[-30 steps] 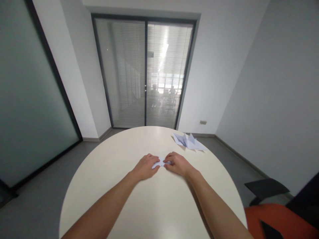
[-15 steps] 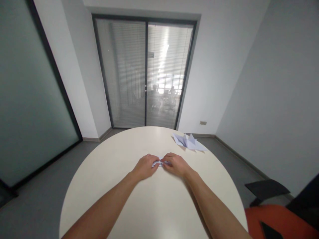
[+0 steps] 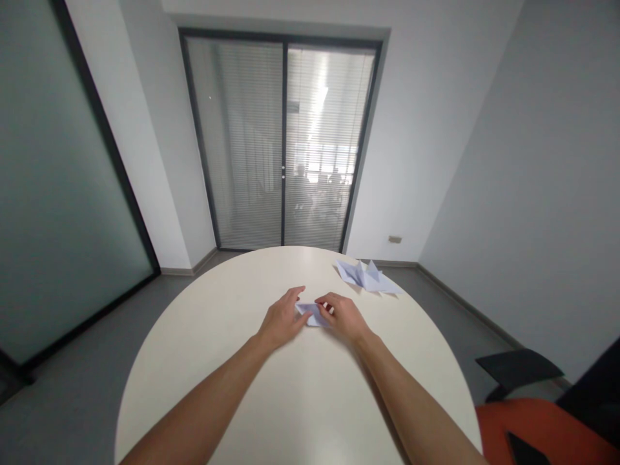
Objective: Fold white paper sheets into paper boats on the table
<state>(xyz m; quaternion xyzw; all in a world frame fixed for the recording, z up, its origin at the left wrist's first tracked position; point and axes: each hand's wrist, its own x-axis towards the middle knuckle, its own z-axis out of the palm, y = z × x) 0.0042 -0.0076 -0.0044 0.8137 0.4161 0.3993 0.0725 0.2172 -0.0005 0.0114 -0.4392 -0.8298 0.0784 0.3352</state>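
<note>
A small folded piece of pale paper (image 3: 314, 316) lies between my hands near the middle of the round white table (image 3: 290, 400). My left hand (image 3: 283, 319) is at its left end, with thumb and fingers spread apart and the thumb tip touching the paper. At the right end, my right hand (image 3: 340, 315) pinches the paper between thumb and fingertips, hiding that end.
Folded paper shapes with upright points (image 3: 368, 278) sit near the table's back right edge. An orange chair (image 3: 542, 426) with a black armrest (image 3: 520, 368) stands at the lower right. Behind the table is a glass door (image 3: 283, 142) with blinds.
My left fingers have opened and lifted off the paper. More of the paper shows between my hands, and it looks flatter and wider. My right hand has shifted only slightly.
</note>
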